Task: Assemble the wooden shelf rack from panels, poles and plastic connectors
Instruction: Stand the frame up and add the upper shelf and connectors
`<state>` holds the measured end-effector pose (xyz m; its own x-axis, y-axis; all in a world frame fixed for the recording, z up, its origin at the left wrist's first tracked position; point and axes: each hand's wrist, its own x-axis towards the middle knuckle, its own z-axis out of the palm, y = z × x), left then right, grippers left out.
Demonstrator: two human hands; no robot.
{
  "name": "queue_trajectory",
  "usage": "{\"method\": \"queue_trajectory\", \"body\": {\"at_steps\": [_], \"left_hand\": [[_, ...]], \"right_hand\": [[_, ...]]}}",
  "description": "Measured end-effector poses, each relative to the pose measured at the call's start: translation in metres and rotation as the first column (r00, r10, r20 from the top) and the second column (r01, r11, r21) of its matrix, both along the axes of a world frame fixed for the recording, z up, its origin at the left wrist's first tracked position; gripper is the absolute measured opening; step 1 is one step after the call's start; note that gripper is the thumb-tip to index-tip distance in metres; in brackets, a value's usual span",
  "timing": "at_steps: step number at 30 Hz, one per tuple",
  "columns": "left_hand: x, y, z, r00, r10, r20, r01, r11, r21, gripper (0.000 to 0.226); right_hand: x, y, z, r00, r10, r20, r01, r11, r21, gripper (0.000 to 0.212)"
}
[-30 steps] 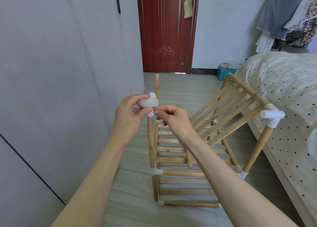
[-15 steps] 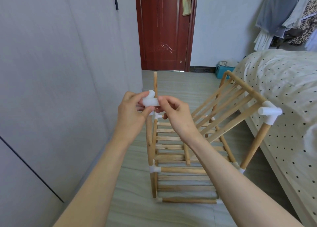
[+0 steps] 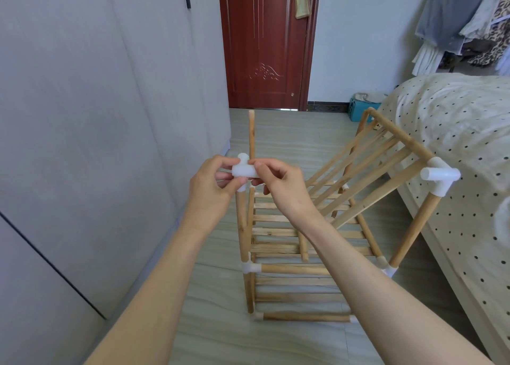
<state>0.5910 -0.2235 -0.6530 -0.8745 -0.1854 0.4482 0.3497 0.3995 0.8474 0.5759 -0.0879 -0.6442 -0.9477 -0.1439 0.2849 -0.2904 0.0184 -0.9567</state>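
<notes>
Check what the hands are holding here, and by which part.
Both hold the white plastic connector on top of the near-left pole. Left hand pinches its left end; right hand pinches its right end.

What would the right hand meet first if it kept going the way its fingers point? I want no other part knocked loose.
The right hand points leftward, and its fingertips already pinch the white connector on the near pole. Past it lies the left hand; depth is hard to judge.
</notes>
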Motion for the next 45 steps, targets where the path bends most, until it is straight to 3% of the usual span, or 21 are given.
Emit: {"method": "queue_trajectory", "body": {"at_steps": [7,10,13,16,19,22,25,29,32,35,40,43,45], "left_hand": [[0.001,0.007,-0.016,0.997,-0.02,-0.068,0.022,0.999,0.025,0.036],[-0.001,0.007,-0.019,0.998,-0.037,-0.052,0.036,0.999,-0.011,0.038],[0.0,-0.002,-0.016,0.996,-0.089,0.017,0.09,0.994,-0.057,0.047],[0.005,-0.025,-0.018,0.981,-0.114,0.156,0.136,0.981,-0.136,0.051],[0.013,-0.062,-0.039,0.946,-0.094,0.31,0.117,0.992,-0.055,0.049],[0.029,-0.105,-0.091,0.882,-0.02,0.471,0.007,1.0,0.03,0.044],[0.049,-0.146,-0.167,0.781,0.071,0.62,-0.096,0.995,0.007,0.041],[0.073,-0.179,-0.273,0.593,0.197,0.781,-0.166,0.979,-0.12,0.035],[0.078,-0.195,-0.34,0.47,0.239,0.85,-0.102,0.971,-0.216,0.037],[0.07,-0.206,-0.383,0.446,0.361,0.819,-0.055,0.925,-0.377,0.041],[0.05,-0.205,-0.418,0.416,0.521,0.746,0.093,0.791,-0.604,0.04],[0.041,-0.204,-0.426,0.391,0.506,0.768,-0.007,0.837,-0.548,0.029],[0.037,-0.208,-0.422,0.343,0.42,0.84,-0.16,0.907,-0.389,0.028]], "right_hand": [[0.001,-0.001,-0.01,1.0,0.004,0.005,-0.003,1.0,-0.022,0.02],[0.004,-0.005,-0.018,0.99,-0.121,0.069,0.126,0.99,-0.068,0.026],[0.011,-0.009,-0.037,0.949,-0.267,0.168,0.268,0.963,0.013,0.031],[0.022,-0.017,-0.062,0.967,-0.202,0.158,0.149,0.944,0.294,0.031],[0.031,-0.034,-0.094,0.971,0.002,0.238,-0.106,0.898,0.427,0.023],[0.036,-0.058,-0.14,0.908,0.13,0.398,-0.34,0.784,0.519,0.019],[0.033,-0.085,-0.197,0.849,0.165,0.501,-0.486,0.617,0.619,0.032],[0.029,-0.119,-0.27,0.745,0.145,0.651,-0.64,0.432,0.636,0.045],[0.025,-0.135,-0.318,0.675,0.152,0.722,-0.726,0.31,0.613,0.052],[0.017,-0.145,-0.355,0.675,0.184,0.714,-0.737,0.196,0.647,0.056],[0.013,-0.143,-0.397,0.653,0.156,0.741,-0.757,0.094,0.647,0.056],[0.021,-0.134,-0.409,0.628,0.159,0.761,-0.772,0.012,0.635,0.056],[0.021,-0.131,-0.407,0.611,0.141,0.779,-0.789,0.035,0.613,0.057]]}}
